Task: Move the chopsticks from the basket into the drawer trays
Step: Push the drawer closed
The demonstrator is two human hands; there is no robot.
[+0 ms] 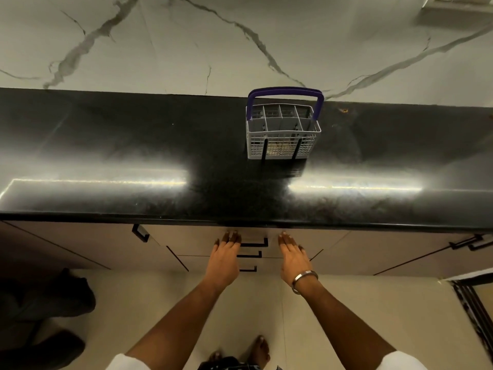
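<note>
A black polished stone surface (160, 156) spans the frame beneath a marble-veined wall (186, 44), with beige cabinet fronts (80, 244) below its front edge. At roughly one o'clock from the frame's centre, well back on the surface, stands a grey slotted cutlery basket (282, 134) with a purple handle (285, 92) arched over it; pale sticks, apparently the chopsticks (280, 148), show through the lower grille of its near compartment, too faint to count. At six o'clock from the basket, below the surface's edge, a stack of drawers (250, 252) sits shut, their black handles (253, 244) in a column. The left hand (224, 260) and right hand (293, 259) flank that column at nine and three o'clock, fingers straight and spread, each grip apart and holding nothing; the left fingertips (232, 236) lie just beside the top handle. A metal bangle (304, 280) circles the right wrist. A bare foot (260, 351) shows on the pale floor (160, 303). The work appears to be at its opening step: no tray is visible and nothing has left the basket. The next move likely calls for hooking the top handle and drawing the drawer out to expose its trays, then reaching to twelve o'clock for the chopsticks.
</note>
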